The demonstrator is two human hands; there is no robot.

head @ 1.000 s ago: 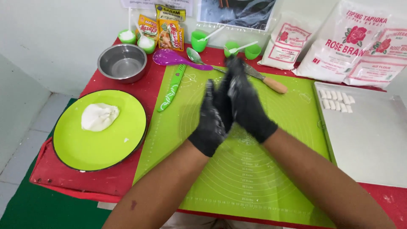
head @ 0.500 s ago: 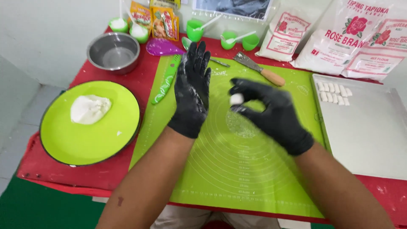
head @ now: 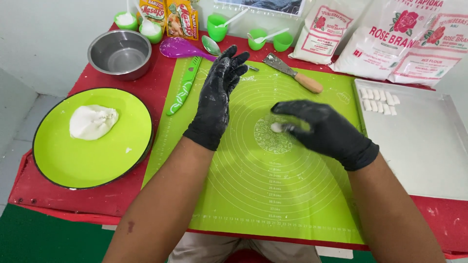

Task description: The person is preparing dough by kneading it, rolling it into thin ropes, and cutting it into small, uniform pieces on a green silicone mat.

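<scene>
Both my hands wear black gloves dusted with flour. My right hand (head: 324, 130) pinches a small white dough piece (head: 276, 127) at the fingertips, just above the middle of the green silicone mat (head: 253, 195). My left hand (head: 218, 92) hovers over the mat's upper left part, fingers spread and pointing away, holding nothing. A larger lump of white dough (head: 92, 122) lies on the round green plate (head: 83, 160) at the left. Several small shaped dough pieces (head: 378, 100) sit in rows at the far corner of the metal tray (head: 419, 156) on the right.
Along the back of the red table stand a steel bowl (head: 120, 53), a green knife (head: 184, 91), a purple spoon (head: 183, 48), a metal spoon (head: 212, 45), a wooden-handled scraper (head: 295, 74), small green cups (head: 217, 27), seasoning sachets (head: 168, 15) and bags of flour (head: 390, 39).
My hands were pressed together rubbing, then parted. My right hand took the small dough piece in its fingertips and lowered it toward the mat's middle. My left hand stays raised and open.
</scene>
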